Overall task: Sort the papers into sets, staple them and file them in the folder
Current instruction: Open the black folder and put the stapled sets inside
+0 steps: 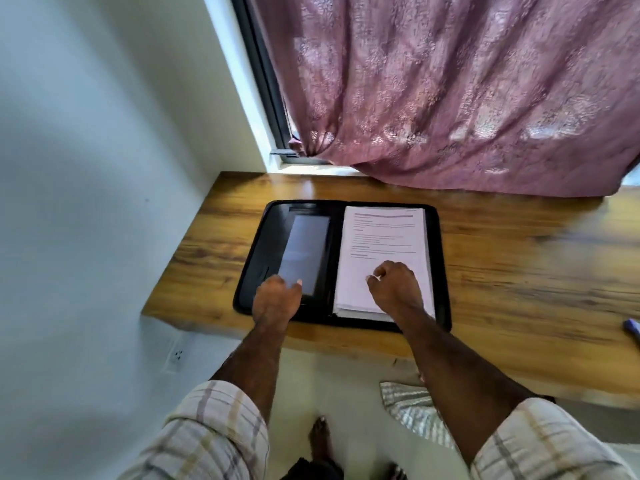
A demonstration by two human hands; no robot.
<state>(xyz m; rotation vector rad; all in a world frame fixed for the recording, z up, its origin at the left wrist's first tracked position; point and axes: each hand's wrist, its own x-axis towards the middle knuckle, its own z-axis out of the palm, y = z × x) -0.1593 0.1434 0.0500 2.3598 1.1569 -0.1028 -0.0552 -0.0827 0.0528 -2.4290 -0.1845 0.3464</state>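
Desk [519,271] holds open folder [441,258].

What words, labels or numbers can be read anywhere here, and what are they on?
None can be read.
Top sheet of the papers in the open folder: printed headings and lines of text, all too blurred to read.
Folder's left panel: shiny, no visible writing.
Desk and curtain: no text.
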